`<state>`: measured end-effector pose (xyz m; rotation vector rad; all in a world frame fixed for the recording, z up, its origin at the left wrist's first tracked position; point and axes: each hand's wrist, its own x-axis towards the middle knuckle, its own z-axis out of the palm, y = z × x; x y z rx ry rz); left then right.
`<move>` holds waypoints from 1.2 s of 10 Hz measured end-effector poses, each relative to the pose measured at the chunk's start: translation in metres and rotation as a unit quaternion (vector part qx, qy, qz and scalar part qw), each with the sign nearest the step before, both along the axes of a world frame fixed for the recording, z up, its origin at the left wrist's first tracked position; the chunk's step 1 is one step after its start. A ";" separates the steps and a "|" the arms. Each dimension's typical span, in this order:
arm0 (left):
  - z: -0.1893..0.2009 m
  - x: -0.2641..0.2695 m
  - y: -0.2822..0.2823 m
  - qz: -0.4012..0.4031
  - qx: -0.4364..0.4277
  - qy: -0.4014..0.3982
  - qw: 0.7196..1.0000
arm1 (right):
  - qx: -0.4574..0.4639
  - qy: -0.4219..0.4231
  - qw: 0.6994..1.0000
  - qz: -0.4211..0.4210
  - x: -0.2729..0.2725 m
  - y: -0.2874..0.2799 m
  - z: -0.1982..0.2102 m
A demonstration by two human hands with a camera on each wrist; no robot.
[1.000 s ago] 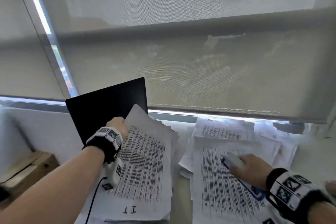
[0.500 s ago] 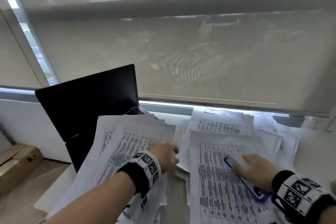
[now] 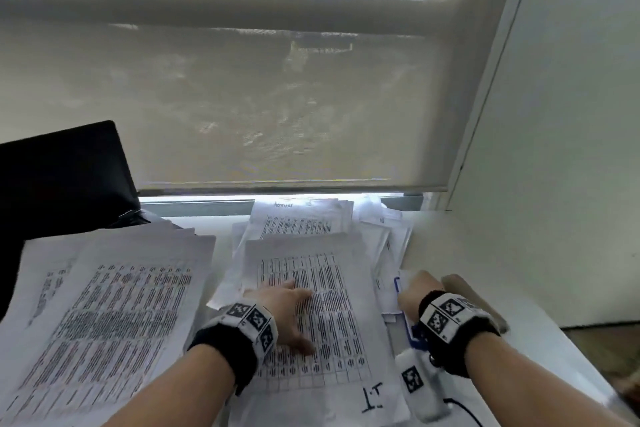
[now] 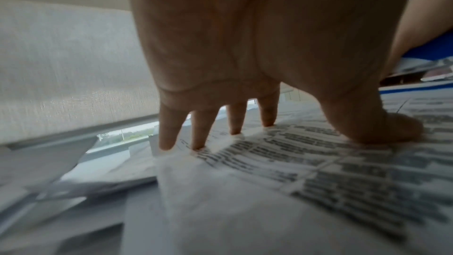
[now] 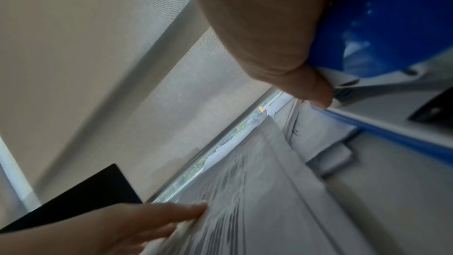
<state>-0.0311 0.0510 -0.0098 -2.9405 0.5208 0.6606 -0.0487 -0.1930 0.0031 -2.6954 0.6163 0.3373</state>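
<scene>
A stack of printed table sheets (image 3: pixel 325 288) marked "I.T" lies in the middle of the white desk (image 3: pixel 467 253). My left hand (image 3: pixel 287 308) lies flat on its left part, straight fingers (image 4: pixel 235 121) spread and the thumb pressing the top sheet (image 4: pixel 318 162). In the right wrist view those fingertips (image 5: pixel 186 212) reach the stack's left edge (image 5: pixel 220 220). My right hand (image 3: pixel 422 291) is just right of the stack and grips a blue and white stapler (image 3: pixel 415 336), with the thumb (image 5: pixel 308 86) on its front end (image 5: pixel 380 16).
A second pile of printed sheets (image 3: pixel 114 308) lies at the left, partly over an open black laptop (image 3: pixel 62 180). More loose papers (image 3: pixel 298 222) are heaped at the back under a lowered window blind (image 3: pixel 277 97). A wall (image 3: pixel 554 149) closes off the right side.
My left hand left the left pile and came to rest on the middle stack. My right hand carried the stapler off the sheet to the stack's right side. The view swung right.
</scene>
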 end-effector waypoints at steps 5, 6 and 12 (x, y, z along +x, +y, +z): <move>-0.006 0.001 0.009 0.010 -0.044 0.021 0.999 | -0.112 -0.024 0.993 -0.039 0.034 -0.043 0.016; 0.000 -0.010 0.006 -0.002 -0.021 0.012 1.000 | -0.139 0.010 0.990 0.001 0.003 -0.066 0.006; 0.022 -0.019 0.026 0.195 -0.146 -0.049 0.969 | 0.098 -0.153 0.958 0.223 -0.062 0.018 0.055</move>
